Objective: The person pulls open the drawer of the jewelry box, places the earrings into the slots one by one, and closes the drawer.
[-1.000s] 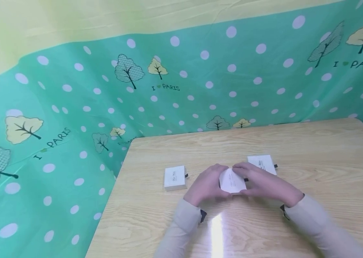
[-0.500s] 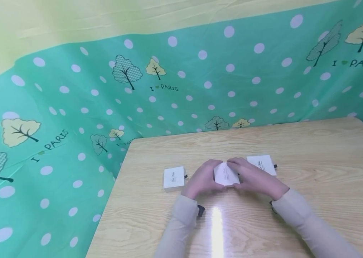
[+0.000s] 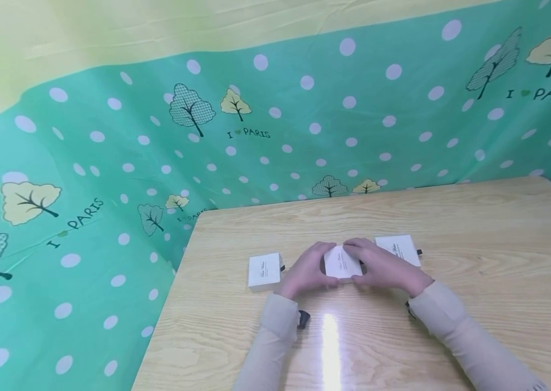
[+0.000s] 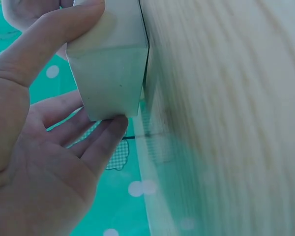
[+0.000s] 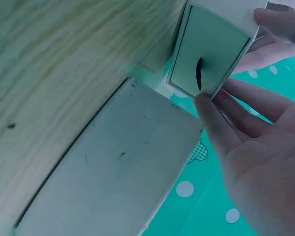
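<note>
A small white box (image 3: 343, 262) with dark printed script on its lid sits mid-table between both hands. My left hand (image 3: 310, 269) holds its left side, thumb at the near edge and fingers at the far one. On the opposite side, my right hand (image 3: 378, 263) pinches the box the same way. The left wrist view shows the plain end of the white box (image 4: 110, 78), low over the tabletop. In the right wrist view, a short black pull tab (image 5: 199, 73) stands out from its drawer end.
A second white box (image 3: 264, 270) with a black tab lies left of my left hand. Behind my right hand lies a third white box (image 3: 398, 247), partly hidden by it. All are on a wood-grain table (image 3: 490, 260), with a green dotted curtain (image 3: 275, 130) behind it.
Both hands have moved the held box slightly left and farther back on the table. Over the last half second they have barely moved. The other two boxes have stayed in place.
</note>
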{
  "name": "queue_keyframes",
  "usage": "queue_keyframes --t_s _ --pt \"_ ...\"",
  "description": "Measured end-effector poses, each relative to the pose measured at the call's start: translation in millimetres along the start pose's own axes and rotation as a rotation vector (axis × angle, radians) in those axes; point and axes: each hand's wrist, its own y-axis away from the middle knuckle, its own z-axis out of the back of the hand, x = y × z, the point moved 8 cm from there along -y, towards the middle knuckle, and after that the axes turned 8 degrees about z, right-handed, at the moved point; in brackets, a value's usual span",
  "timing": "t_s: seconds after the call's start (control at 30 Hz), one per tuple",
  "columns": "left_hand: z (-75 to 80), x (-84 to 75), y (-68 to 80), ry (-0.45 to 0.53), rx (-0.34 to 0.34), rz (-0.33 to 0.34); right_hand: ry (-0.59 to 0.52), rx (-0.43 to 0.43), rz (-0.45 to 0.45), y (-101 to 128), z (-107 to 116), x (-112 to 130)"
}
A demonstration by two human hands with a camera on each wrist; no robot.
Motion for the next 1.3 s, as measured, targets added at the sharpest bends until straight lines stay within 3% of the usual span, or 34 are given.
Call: queue_keyframes --t_s 0.3,0.63,1.0,1.3 --pt "-1.8 3.8 -2.7 -0.006 0.029 0.033 -0.036 0.017 -0.026 0 -3 -4" --pt "2.0 4.1 -0.7 -0.009 0.005 0.032 -0.075 -0.008 -0.007 -1 0 -1" --pt "18.7 4.1 7.2 -0.14 -0.062 0.013 -0.052 -0.062 0.063 -12 3 13" --pt "36.0 16.0 23.0 -0.076 -0.104 0.031 -0.071 -0.045 0.082 -25 -4 25"
